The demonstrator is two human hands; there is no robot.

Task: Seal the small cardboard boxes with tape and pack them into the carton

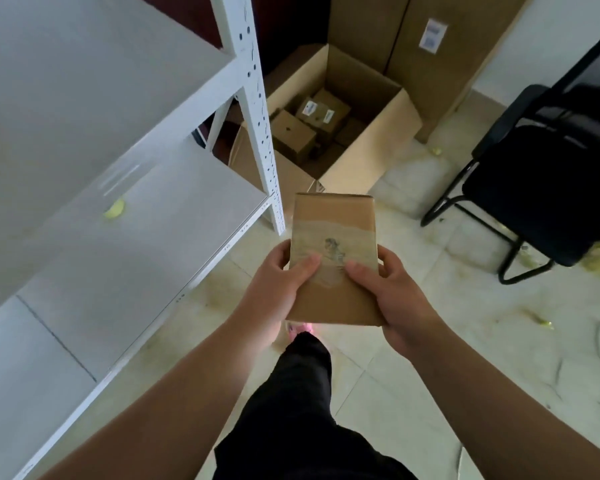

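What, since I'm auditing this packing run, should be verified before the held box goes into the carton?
1. Left hand and right hand both grip the small box: ok.
2. Tape lies across the box's top face, wrinkled: ok.
3. Bottom seam sealed: cannot tell, hidden.
4. Carton stands open ahead: ok.
5. Room left among the packed boxes: cannot tell, shelf post hides part.

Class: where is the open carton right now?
Head view: the open carton stands on the floor at upper centre, between the white shelf post and the black chair.
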